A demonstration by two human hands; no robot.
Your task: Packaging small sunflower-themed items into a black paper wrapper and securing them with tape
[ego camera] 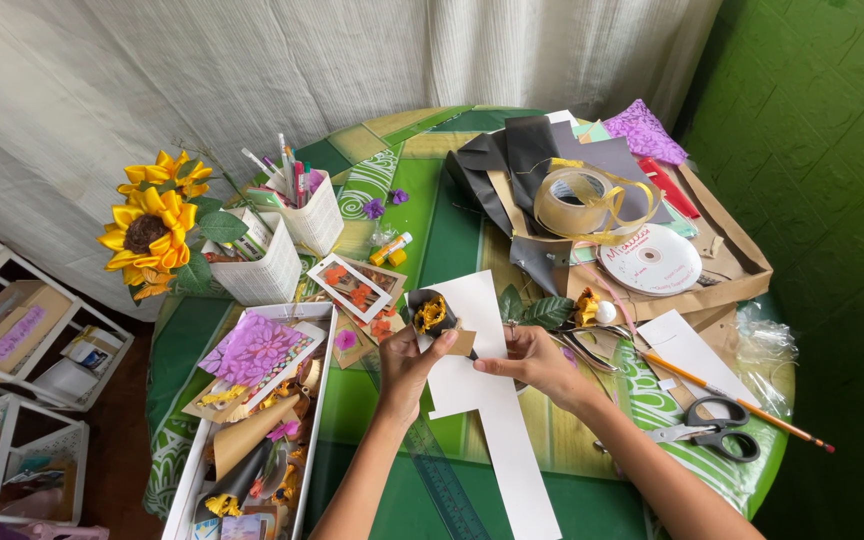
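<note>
Left hand [407, 362] pinches the black paper cone [434, 312] above the white card [482, 400]; right hand [532, 358] grips its brown tab. Advise firm, even pressure.

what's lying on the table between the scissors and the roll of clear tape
In the head view, a white disc on brown paper lies between the tape roll and the scissors, then white paper crossed by an orange pencil.
</note>
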